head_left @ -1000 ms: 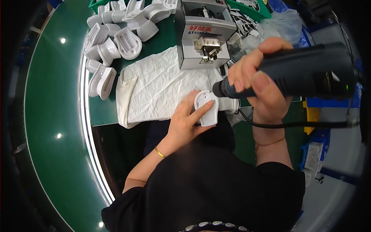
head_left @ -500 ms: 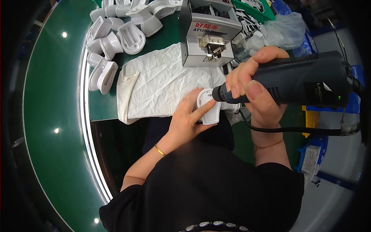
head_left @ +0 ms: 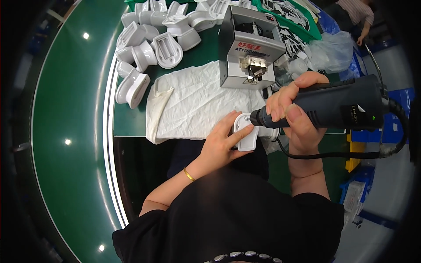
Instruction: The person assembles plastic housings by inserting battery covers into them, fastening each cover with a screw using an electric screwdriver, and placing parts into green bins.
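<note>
My left hand (head_left: 222, 139) grips a white plastic housing (head_left: 247, 141) at the near edge of a white cloth. Its index finger lies across the housing's recessed face. Wrapped in my right hand (head_left: 296, 105) is a dark electric screwdriver (head_left: 340, 105), held nearly level with a small green light lit at its back end. The screwdriver's ribbed nose points left, and its tip is at the upper part of the housing's recess, close to my left index finger. Whether a screw sits under the tip is too small to tell.
Several white housings (head_left: 166, 50) lie at the back left beside the cloth (head_left: 188, 103). Behind the cloth stands a grey screw feeder machine (head_left: 247, 52). Green trays (head_left: 302, 26) and a clear plastic bag (head_left: 333, 50) are at the back right. The screwdriver's black cable (head_left: 333, 155) loops below it.
The whole view has shifted, so the bench things appear farther right and lower. Both hands keep their hold, with the screwdriver's tip still at the housing. A person now shows at the far right.
</note>
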`<move>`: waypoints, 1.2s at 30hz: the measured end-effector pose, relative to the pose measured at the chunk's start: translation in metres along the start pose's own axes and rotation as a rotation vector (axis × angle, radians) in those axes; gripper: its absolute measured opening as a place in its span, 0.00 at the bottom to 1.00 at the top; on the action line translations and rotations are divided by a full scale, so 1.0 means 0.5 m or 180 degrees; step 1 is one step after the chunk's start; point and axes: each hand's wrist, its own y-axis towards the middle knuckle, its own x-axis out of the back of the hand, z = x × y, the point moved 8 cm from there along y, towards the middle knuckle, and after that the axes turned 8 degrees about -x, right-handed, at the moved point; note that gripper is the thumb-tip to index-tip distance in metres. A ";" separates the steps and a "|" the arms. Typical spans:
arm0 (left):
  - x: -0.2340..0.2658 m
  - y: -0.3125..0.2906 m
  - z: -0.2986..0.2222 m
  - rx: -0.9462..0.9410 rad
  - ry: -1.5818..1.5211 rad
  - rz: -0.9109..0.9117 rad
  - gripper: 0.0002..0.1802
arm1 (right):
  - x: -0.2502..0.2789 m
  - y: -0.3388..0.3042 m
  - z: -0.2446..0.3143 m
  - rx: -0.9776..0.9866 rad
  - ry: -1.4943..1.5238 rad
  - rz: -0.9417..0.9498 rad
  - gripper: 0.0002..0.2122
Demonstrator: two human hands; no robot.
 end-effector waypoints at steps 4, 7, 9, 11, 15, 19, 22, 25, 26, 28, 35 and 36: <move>0.024 -0.008 -0.010 0.0049 0.0022 0.0057 0.37 | -0.025 -0.002 0.015 -0.0131 -0.0316 -0.0157 0.21; 0.004 -0.017 -0.008 -0.0045 -0.0104 0.0042 0.38 | -0.011 -0.011 -0.014 -0.0159 0.0222 -0.0093 0.21; -0.012 -0.022 -0.007 -0.0090 -0.0215 -0.0095 0.41 | -0.005 -0.024 -0.018 -0.0289 0.0010 -0.0252 0.20; -0.016 -0.024 -0.019 -0.0127 -0.0215 -0.0087 0.40 | -0.007 -0.034 -0.008 -0.0126 -0.0138 -0.0192 0.19; -0.013 -0.019 -0.030 -0.0113 -0.0104 -0.0040 0.41 | -0.013 -0.035 0.000 -0.0045 -0.0109 -0.0115 0.16; 0.002 -0.014 -0.027 -0.0027 0.0039 -0.0072 0.38 | -0.012 -0.021 -0.009 -0.0070 -0.0078 -0.0134 0.13; 0.008 -0.005 -0.025 0.0023 -0.0028 0.0002 0.38 | -0.009 -0.013 -0.009 -0.0078 -0.0198 -0.0058 0.15; 0.014 0.004 -0.025 0.0013 0.0015 0.0055 0.37 | 0.000 -0.010 -0.016 -0.0100 -0.0289 -0.0081 0.17; 0.012 0.005 -0.026 -0.0018 -0.0014 0.0082 0.37 | -0.001 -0.009 -0.016 -0.0049 -0.0400 -0.0037 0.17; 0.014 0.005 -0.025 -0.0022 -0.0041 0.0016 0.38 | 0.003 -0.009 -0.024 -0.0095 -0.0402 -0.0108 0.17; 0.001 -0.005 -0.026 -0.0038 -0.0155 0.0093 0.39 | -0.002 -0.015 -0.031 -0.0435 -0.0372 0.0021 0.15; 0.001 -0.006 -0.024 0.0044 -0.0031 0.0117 0.39 | -0.003 -0.014 -0.030 -0.0478 -0.0345 -0.0014 0.14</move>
